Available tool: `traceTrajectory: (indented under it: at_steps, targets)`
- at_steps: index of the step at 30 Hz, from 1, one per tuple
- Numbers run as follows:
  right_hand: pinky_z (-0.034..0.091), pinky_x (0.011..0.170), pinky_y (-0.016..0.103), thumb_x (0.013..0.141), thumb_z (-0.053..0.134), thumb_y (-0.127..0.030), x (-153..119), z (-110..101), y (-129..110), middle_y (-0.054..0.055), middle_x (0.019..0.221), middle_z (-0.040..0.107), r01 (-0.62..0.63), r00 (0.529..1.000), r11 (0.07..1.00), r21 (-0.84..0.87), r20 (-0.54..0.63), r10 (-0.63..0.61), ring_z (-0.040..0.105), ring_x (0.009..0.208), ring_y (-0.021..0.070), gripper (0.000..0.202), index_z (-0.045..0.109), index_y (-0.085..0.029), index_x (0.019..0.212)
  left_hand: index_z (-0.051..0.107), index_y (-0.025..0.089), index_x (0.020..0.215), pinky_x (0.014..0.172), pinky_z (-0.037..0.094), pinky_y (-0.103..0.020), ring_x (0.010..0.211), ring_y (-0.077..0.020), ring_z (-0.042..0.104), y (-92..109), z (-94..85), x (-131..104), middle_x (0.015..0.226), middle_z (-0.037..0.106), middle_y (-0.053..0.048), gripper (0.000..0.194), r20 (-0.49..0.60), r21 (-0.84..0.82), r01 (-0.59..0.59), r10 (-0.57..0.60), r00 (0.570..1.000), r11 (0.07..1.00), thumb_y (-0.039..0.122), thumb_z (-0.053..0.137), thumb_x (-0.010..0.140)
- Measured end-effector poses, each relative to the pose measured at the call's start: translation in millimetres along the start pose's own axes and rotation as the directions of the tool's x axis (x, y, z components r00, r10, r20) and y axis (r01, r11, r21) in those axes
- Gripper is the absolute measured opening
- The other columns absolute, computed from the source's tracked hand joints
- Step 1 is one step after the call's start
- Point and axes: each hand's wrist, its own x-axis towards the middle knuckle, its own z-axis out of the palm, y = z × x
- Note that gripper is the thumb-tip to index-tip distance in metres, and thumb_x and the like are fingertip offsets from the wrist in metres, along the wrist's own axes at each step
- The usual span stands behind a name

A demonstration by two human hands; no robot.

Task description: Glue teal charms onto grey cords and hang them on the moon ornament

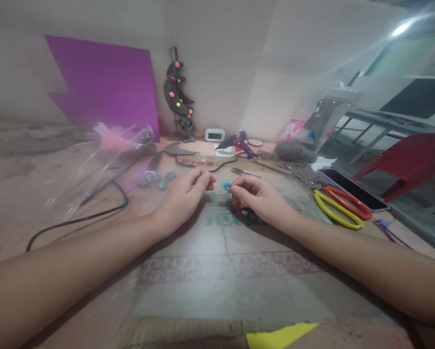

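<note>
Pinkish tabletop (97,317) beneath, right hand (256,194) pinches teal piece (225,184), likely light, soft, best edge-held; left hand (184,195) curls nearby, contents unclear.

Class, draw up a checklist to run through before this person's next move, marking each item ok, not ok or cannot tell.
1. Right hand has hold of the small teal-and-grey piece: ok, it is pinched at the fingertips.
2. Left hand is free: cannot tell; thumb and fingers are close together, and anything thin between them would not show.
3. Hands are apart: ok, a gap shows between them.
4. Glue gun is clear of both hands: ok, it lies beyond them, near the wall.
5. Glue gun is hot: cannot tell; a small red light shows, but heat does not.
6. Scissors are put away: not ok, they lie beside the phone.
</note>
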Motion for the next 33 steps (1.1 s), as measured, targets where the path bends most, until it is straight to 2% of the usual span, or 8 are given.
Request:
traceTrajectory:
  at_steps: [4,11,16,19,23,26,29,33]
  targets:
    - [0.045,0.053,0.023,0.085,0.060,-0.038,0,0,0,-0.003,0.062,0.059,0.010,1.000,1.000,0.005,0.001,-0.010,0.053,0.053,0.0090,0.021,0.057,-0.019,0.079,0.061,0.020,0.087,0.079,0.046,-0.030,0.086,-0.0181,0.062,-2,0.1,3,0.088,0.068,-0.002,0.022,-0.020,0.004,0.069,-0.069,0.997,0.998,0.036,0.048,0.093]
    - [0.044,0.054,0.022,0.087,0.058,-0.035,0,0,2,-0.003,0.063,0.059,0.024,1.000,1.000,-0.011,0.002,-0.024,0.053,0.054,0.0083,0.018,0.057,-0.018,0.080,0.061,0.019,0.096,0.081,0.047,-0.032,0.087,-0.0183,0.061,-3,1.9,3,0.094,0.067,-0.003,0.015,-0.004,-0.009,0.042,-0.042,0.999,0.999,0.030,0.057,0.087]
    - [0.045,0.053,0.022,0.088,0.058,-0.035,1,0,3,-0.003,0.063,0.059,0.023,1.000,1.000,-0.011,0.010,-0.023,0.053,0.054,0.0086,0.018,0.056,-0.019,0.080,0.058,0.019,0.101,0.084,0.046,-0.032,0.093,-0.0177,0.059,-7,2.8,2,0.098,0.063,-0.003,0.014,0.028,-0.027,-0.028,0.028,0.999,0.999,0.022,0.051,0.089]
    - [0.045,0.051,0.022,0.088,0.058,-0.035,0,0,4,-0.003,0.063,0.059,0.020,1.000,1.000,-0.019,0.005,-0.019,0.054,0.053,0.0089,0.018,0.056,-0.019,0.081,0.057,0.020,0.105,0.080,0.045,-0.030,0.087,-0.0162,0.057,-8,3.0,1,0.090,0.060,-0.001,0.018,0.058,-0.021,-0.033,0.034,0.998,0.999,0.020,0.044,0.092]
    - [0.045,0.049,0.023,0.088,0.057,-0.037,0,1,5,-0.004,0.064,0.058,0.010,1.000,1.000,-0.019,0.007,-0.010,0.055,0.051,0.0092,0.018,0.056,-0.019,0.082,0.057,0.021,0.113,0.066,0.042,-0.027,0.069,-0.0145,0.051,-6,2.6,0,0.072,0.051,0.003,0.026,0.073,-0.013,-0.007,0.008,0.997,1.000,0.033,0.039,0.098]
    - [0.045,0.050,0.023,0.089,0.057,-0.037,1,-1,8,-0.004,0.064,0.059,0.024,1.000,0.999,-0.020,0.018,-0.024,0.055,0.051,0.0093,0.019,0.057,-0.019,0.083,0.061,0.019,0.099,0.065,0.041,-0.027,0.070,-0.0147,0.052,-1,2.1,0,0.073,0.055,0.002,0.027,0.128,-0.010,-0.004,0.005,0.992,1.000,0.040,0.042,0.097]
    - [0.045,0.051,0.023,0.089,0.056,-0.038,2,-2,11,-0.003,0.065,0.060,0.048,0.999,0.998,-0.038,0.026,-0.047,0.055,0.052,0.0096,0.019,0.059,-0.019,0.086,0.059,0.018,0.083,0.068,0.041,-0.027,0.075,-0.0152,0.054,5,1.5,-1,0.076,0.058,0.001,0.024,0.170,0.033,-0.052,0.046,0.984,0.998,0.036,0.048,0.094]
    - [0.043,0.054,0.024,0.094,0.048,-0.042,2,-4,10,-0.001,0.064,0.060,0.115,0.993,0.981,-0.157,0.050,-0.108,0.054,0.054,0.0107,0.033,0.060,-0.017,0.076,0.058,0.018,0.081,0.068,0.040,-0.026,0.073,-0.0143,0.054,7,1.1,-3,0.074,0.057,0.002,0.021,0.157,0.068,-0.073,0.062,0.986,0.995,0.032,0.049,0.093]
